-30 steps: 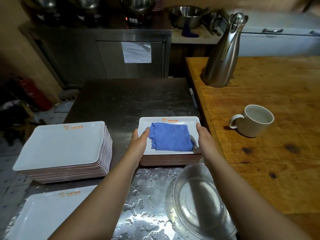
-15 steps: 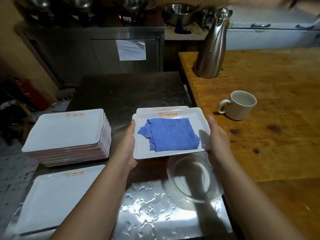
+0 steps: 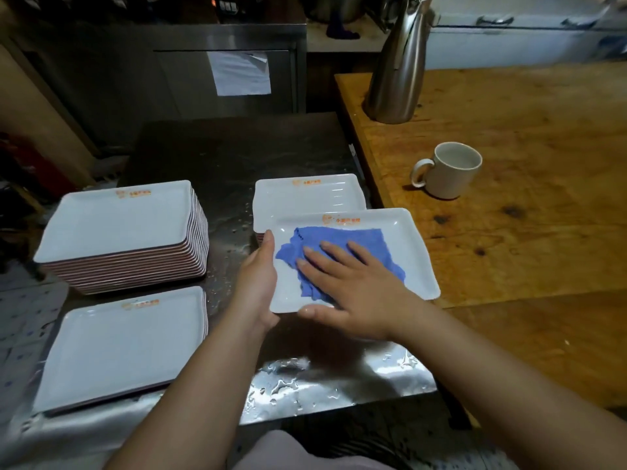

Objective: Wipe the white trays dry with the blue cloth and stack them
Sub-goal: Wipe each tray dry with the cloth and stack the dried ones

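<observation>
A dim kitchen: steel cabinets (image 3: 190,72) with a paper sheet (image 3: 241,73) taped on at 12 o'clock, a wooden counter (image 3: 529,212) from 1 to 4 o'clock carrying a steel jug (image 3: 395,66) and a white mug (image 3: 449,169). The steel table (image 3: 217,157) in the foreground is beaded with water along its near edge.

The tray in hand (image 3: 407,245), white, is held above the table near centre, in front of a short stack of like trays (image 3: 305,195) at 12 o'clock. The left hand (image 3: 258,283) grips its left rim, thumb on top. The right hand (image 3: 353,283) lies flat, fingers straight and spread, pressing the blue cloth (image 3: 342,242) onto the tray's floor. A tall stack (image 3: 118,232) stands at 10 o'clock; a lone large tray (image 3: 118,347) lies at 8 o'clock.

Hazards, as judged: the tray is supported at one rim only, so downward wiping pressure toward its right side could tip it or twist it out of the grip. The cloth covers only the middle; corners and rim may stay wet. Setting a wiped tray on the wet table would re-wet its underside. A wide stroke to the right could carry the tray against the counter edge.
</observation>
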